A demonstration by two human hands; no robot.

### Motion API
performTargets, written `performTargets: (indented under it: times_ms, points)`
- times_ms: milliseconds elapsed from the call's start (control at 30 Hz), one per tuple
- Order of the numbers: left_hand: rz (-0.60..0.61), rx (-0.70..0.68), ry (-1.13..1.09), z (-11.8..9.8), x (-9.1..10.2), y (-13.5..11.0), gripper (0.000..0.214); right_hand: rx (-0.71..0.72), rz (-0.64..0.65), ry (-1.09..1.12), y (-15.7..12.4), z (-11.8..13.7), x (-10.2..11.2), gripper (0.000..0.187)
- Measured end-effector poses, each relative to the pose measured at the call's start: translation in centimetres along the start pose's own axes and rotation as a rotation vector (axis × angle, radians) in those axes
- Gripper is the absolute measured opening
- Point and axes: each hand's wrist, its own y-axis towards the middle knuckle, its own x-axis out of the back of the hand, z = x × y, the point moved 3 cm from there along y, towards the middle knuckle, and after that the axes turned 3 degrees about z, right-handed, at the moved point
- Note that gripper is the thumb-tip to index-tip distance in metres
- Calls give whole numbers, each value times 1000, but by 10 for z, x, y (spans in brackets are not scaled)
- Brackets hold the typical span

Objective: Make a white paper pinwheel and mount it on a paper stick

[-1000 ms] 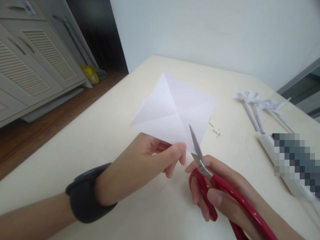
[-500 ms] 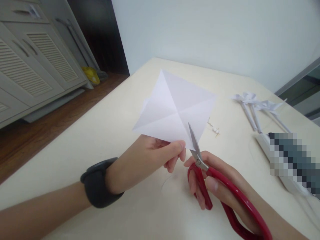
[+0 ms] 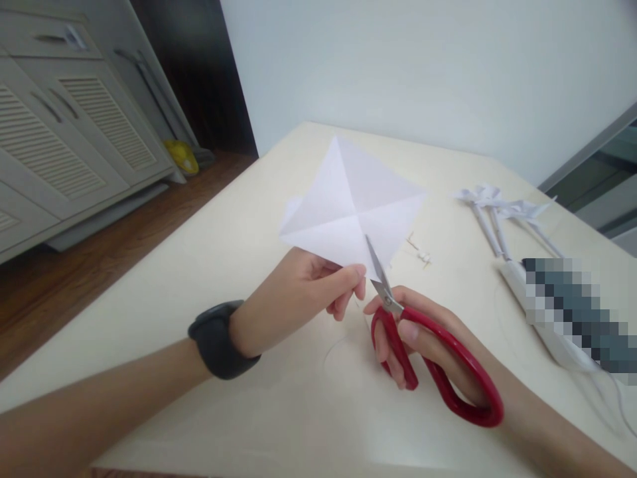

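A square sheet of white paper (image 3: 343, 199) with two diagonal creases is held above the table by my left hand (image 3: 318, 285), thumb on top near its closest corner. My right hand (image 3: 428, 325) has its fingers through the red handles of a pair of scissors (image 3: 385, 299). The blades are parted around that near corner, one above the sheet and the other mostly hidden beneath it. The upper blade's tip lies along the crease, a little short of the centre. A black band (image 3: 223, 338) sits on my left wrist.
Several white paper pinwheels (image 3: 497, 206) on rolled sticks lie at the right. In front of them is a white device (image 3: 542, 325), partly pixelated, with a cord. Small white bits with thin sticks (image 3: 423, 255) lie beyond the scissors. More white paper (image 3: 290, 211) shows behind the sheet.
The scissors have advanced along the crease toward the sheet's centre. Both hands and the paper appear slightly higher in view, and the camera has shifted a little.
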Motion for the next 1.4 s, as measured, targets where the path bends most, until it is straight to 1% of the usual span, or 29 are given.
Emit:
performTargets:
  times_ms: [167, 267, 433, 600, 733, 900, 1200, 1400]
  points:
    - [-9, -31, -5, 0, 0, 1, 34, 40, 17, 3, 2, 0, 2, 21]
    - [-5, -46, -13, -2, -1, 1, 29, 63, 9, 1, 2, 1, 1, 21]
    - [48, -69, -70, -5, -5, 1, 28, 135, 21, 25, -2, 4, -5, 19]
    - [46, -105, -70, -9, -10, -3, 31, 187, 8, 9, -7, 9, -10, 20]
    - [22, -122, -45, -12, -11, -6, 30, 190, 21, -7, -6, 11, -11, 22]
    - [6, -100, -34, -12, -12, -8, 31, 187, 18, -38, -5, 10, -11, 24]
    - [23, -95, -45, -14, -11, -8, 28, 202, 29, -20, -7, 11, -14, 20]
    - [32, -97, -43, -15, -10, -7, 31, 189, 11, -45, -6, 12, -14, 21]
